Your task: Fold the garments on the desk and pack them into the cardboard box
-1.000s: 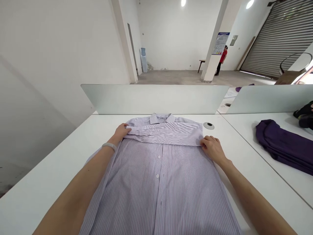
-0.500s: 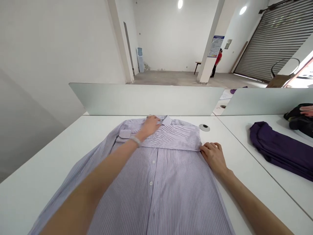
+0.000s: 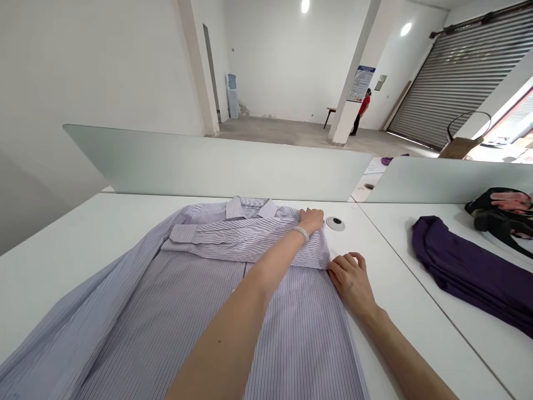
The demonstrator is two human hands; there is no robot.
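Observation:
A purple-and-white striped button shirt [image 3: 166, 305] lies front up on the white table, its collar [image 3: 252, 208] toward the far edge. One sleeve [image 3: 233, 239] is folded flat across the chest, cuff to the left. The other sleeve runs down the left side. My left hand [image 3: 312, 220] reaches across the shirt, fingers curled closed on the cloth at the right shoulder; its fingertips are partly hidden. With thumb and fingers together, my right hand [image 3: 352, 280] pinches the shirt's right edge just below the folded sleeve.
A frosted partition [image 3: 225, 169] stands along the table's far edge. Folded dark purple cloth [image 3: 470, 266] and a black bag-like item [image 3: 502, 214] lie on the right table. A cable-hole cap [image 3: 335, 223] sits beside the shoulder. A person in red [image 3: 363, 108] stands far back.
My left hand has moved right from the collar to the right shoulder, uncovering the collar. My right hand keeps its place at the shirt's edge. The view has shifted slightly.

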